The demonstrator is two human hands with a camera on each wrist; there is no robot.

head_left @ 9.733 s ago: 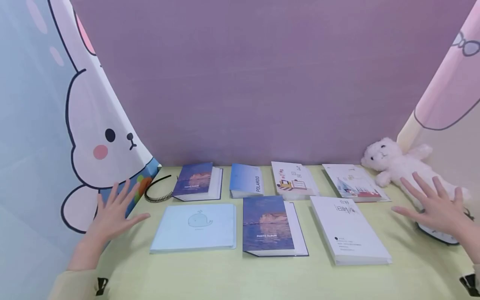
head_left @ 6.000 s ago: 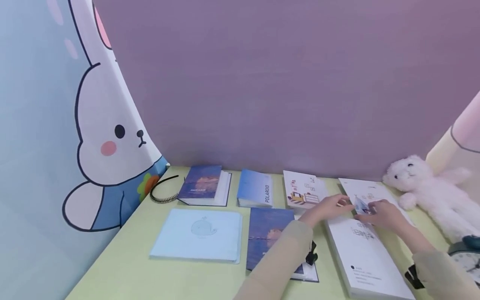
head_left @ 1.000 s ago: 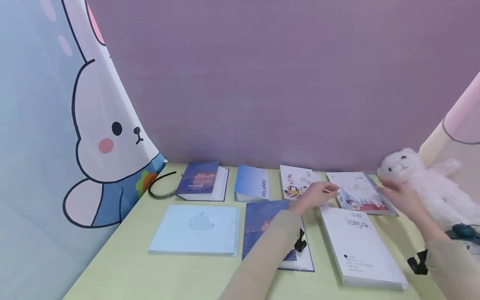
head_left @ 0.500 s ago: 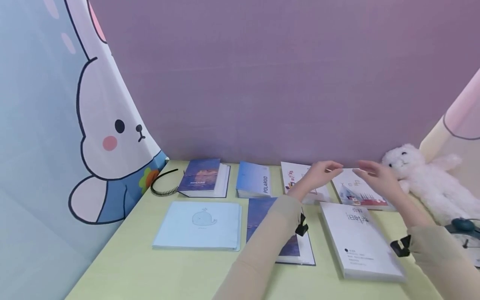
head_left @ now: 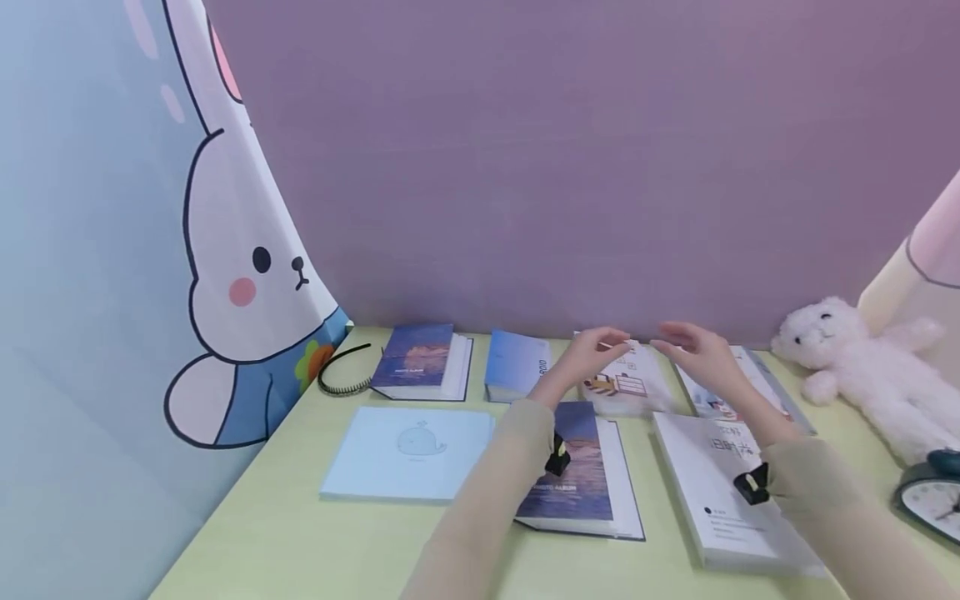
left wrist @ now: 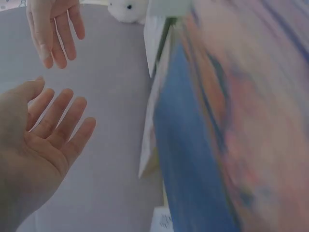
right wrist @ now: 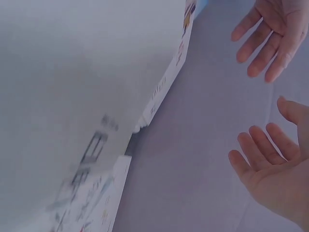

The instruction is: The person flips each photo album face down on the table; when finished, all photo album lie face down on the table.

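Observation:
In the head view my left hand (head_left: 588, 362) and right hand (head_left: 701, 358) face each other, fingers relaxed, nothing held. Between and below them lies a white album with a building drawing (head_left: 637, 390). My left hand overlaps its left edge in this view; my right hovers over the gap toward a white tent-cover album (head_left: 776, 392), partly hidden by that arm. Both wrist views show spread, bare fingers: my left hand (left wrist: 53, 130) and my right hand (right wrist: 275, 174). A thick white book (head_left: 720, 500) lies under my right wrist, a sunset-sea photo album (head_left: 592, 475) beside my left sleeve.
A blue Polaroid album (head_left: 510, 362), another sunset photo album (head_left: 412, 358) and a black toothed headband (head_left: 348, 390) line the back left. A pale blue whale album (head_left: 401, 462) lies in front. A white plush toy (head_left: 873, 375) and a clock (head_left: 930, 496) are at right.
Both hands have left the tent-cover album, which they flanked a second ago, risen and shifted left to the building-drawing album. Earlier, both hands were at the tent-cover album; first they were spread wide apart.

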